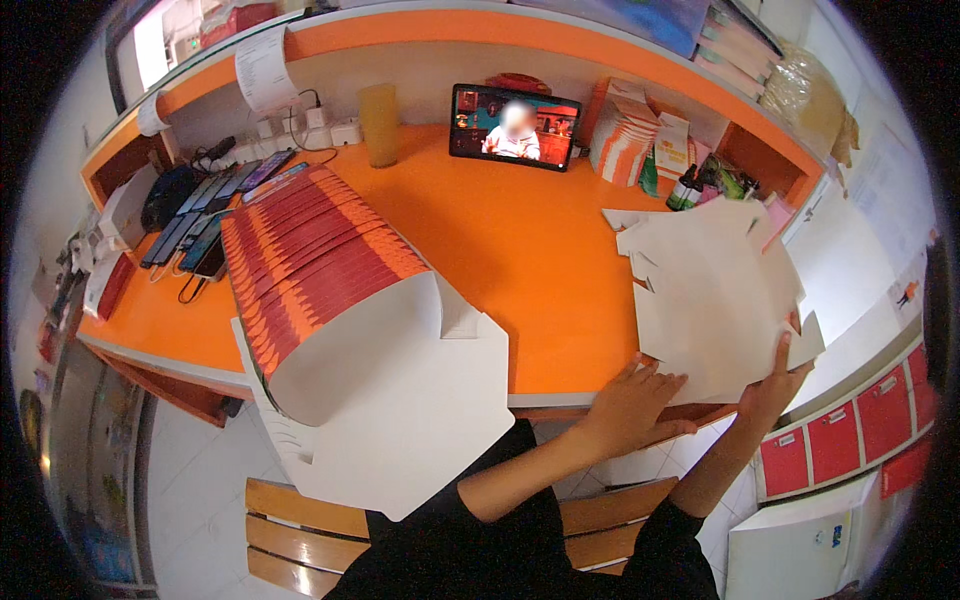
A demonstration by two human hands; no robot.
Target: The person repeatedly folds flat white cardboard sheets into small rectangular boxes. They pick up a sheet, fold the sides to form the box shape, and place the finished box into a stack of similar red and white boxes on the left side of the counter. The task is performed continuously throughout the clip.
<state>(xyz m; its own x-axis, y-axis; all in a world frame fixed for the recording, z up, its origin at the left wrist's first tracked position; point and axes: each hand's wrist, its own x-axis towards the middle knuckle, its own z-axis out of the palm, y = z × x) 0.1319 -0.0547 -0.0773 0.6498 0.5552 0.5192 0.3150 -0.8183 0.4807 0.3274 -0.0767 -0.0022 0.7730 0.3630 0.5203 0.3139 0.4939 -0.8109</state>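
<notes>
A flat, pale cardboard blank [710, 300] with notched, flapped sides lies at the right of the orange desk, its front edge toward me. My left hand [635, 402] rests at its front left corner, fingers spread and touching the card. At the front right corner, my right hand [772, 388] grips the edge beside a flap, the index finger stretched along it. A thick stack of red and orange printed card blanks [310, 270] curves over the left of the desk. Its white undersides [410, 400] hang past the desk edge near my left forearm.
A tablet [515, 127] stands upright at the back, near a yellow cup [379, 125]. Several phones [205, 215] with cables lie at the left. Folded cartons [627, 140] and a small dark bottle [685, 188] sit at the back right. A slatted wooden chair [300, 535] is below me.
</notes>
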